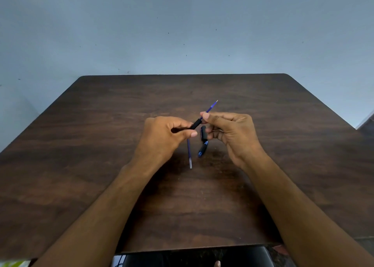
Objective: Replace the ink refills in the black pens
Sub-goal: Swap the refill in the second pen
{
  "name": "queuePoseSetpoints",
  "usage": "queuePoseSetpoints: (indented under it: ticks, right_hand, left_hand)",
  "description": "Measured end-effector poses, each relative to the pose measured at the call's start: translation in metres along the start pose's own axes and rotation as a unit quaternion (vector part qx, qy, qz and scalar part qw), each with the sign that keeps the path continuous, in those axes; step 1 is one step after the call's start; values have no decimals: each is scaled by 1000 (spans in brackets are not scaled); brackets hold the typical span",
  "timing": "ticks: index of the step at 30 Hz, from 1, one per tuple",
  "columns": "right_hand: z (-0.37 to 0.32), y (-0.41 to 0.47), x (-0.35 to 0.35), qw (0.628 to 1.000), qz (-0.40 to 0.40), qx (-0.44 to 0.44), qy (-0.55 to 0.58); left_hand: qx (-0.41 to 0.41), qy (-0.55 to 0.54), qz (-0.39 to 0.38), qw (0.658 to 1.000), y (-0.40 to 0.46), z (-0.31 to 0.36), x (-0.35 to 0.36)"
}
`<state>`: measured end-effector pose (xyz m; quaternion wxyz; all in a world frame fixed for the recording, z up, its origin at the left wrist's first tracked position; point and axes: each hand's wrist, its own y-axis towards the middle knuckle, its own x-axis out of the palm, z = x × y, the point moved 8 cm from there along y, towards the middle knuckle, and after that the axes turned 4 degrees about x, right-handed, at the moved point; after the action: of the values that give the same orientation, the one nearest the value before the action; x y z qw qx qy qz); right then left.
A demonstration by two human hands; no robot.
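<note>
- The dark wooden counter stretches wide on every side of the hands, its far edge running straight along a pale blue wall with rounded corners at both ends
- The near edge sits low in the view, between the two forearms, with something dark below it that is too unclear to name
- Both forearms reach in from the bottom corners and meet over the middle of the counter, the hands raised a little above the wood
- The left hand is turned with its back to the camera, thumb and curled fingers pinching the black pen barrel at its lower part
- A second ink refill, blue with a clear end, hangs down from under the left hand towards the counter; how it is gripped is hidden
- The right hand is angled inward, thumb and forefinger pinching the blue ink refill just where it leaves the barrel's upper end
- That refill points up and away to the right, metal tip outermost
- The lower fingers of the right hand curl round a black pen piece with blue markings, which points down towards the counter
</note>
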<state>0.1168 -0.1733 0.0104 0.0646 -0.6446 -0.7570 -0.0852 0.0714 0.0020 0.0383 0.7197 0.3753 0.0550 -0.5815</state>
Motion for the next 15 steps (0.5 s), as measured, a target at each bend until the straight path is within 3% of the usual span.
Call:
queuePoseSetpoints:
  ticks: [10,15]
  right_hand:
    - [-8,0,6,997,-58,-55,-21]
    - [-18,-2,3,995,-41,-88,38]
  left_hand:
    - [3,-23,-16,1000,5,-14,1]
    - [15,-10,-3,1000,6,-13,-6]
